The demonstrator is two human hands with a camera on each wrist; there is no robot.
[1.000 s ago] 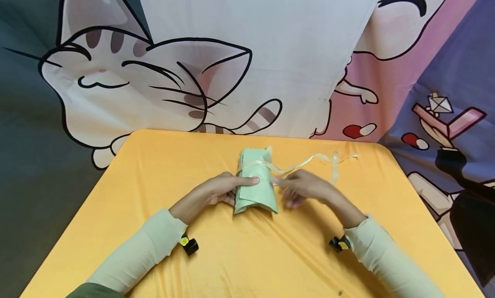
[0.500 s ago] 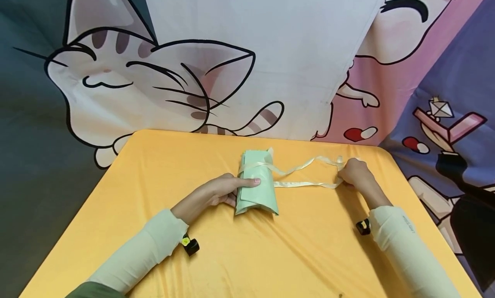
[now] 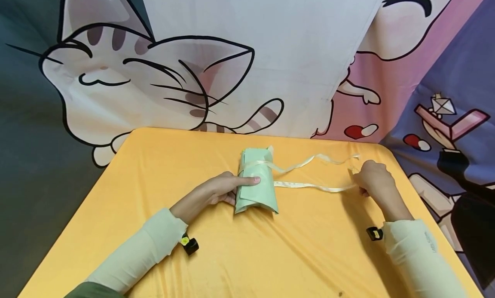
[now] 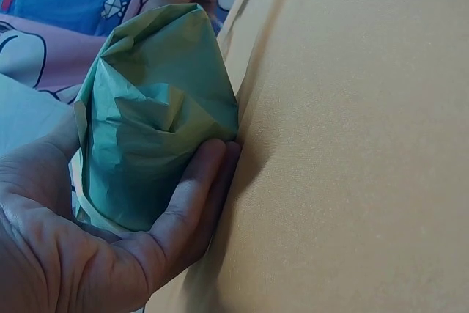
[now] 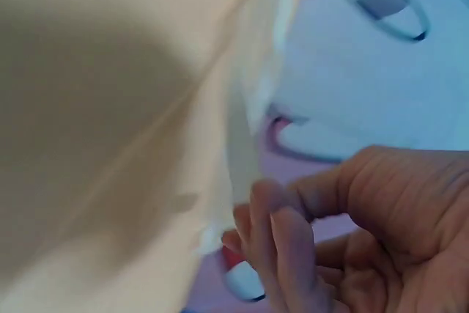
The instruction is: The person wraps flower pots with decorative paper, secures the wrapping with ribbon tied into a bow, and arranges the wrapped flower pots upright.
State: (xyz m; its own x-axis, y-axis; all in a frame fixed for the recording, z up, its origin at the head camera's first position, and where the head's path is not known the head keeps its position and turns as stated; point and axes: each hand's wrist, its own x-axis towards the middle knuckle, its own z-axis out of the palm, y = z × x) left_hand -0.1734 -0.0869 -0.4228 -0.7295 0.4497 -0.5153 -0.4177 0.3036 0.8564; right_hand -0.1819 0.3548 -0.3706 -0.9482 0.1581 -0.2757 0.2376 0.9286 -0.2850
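A pale green paper-wrapped packet (image 3: 253,198) lies on the yellow cloth, with a cream ribbon (image 3: 295,185) around it. My left hand (image 3: 219,188) grips the packet's left side, thumb on top; in the left wrist view its fingers curl under the crumpled, folded end of the wrapping (image 4: 154,130). Off to the right, my right hand (image 3: 377,184) pinches the lower ribbon strand, which runs from the packet's right edge. The right wrist view shows the ribbon (image 5: 243,148) blurred between thumb and fingers. The upper strand lies wavy and loose. What is under the packet is hidden.
Yellow cloth (image 3: 174,263) covers the table. Behind its far edge hangs a printed backdrop (image 3: 301,74) with a cartoon cat. A dark object (image 3: 473,229) stands beyond the table's right edge. Small black cameras sit at both wrists.
My right hand has moved from beside the packet out to the right, drawing the lower ribbon strand out with it. My left hand and the packet have stayed in place.
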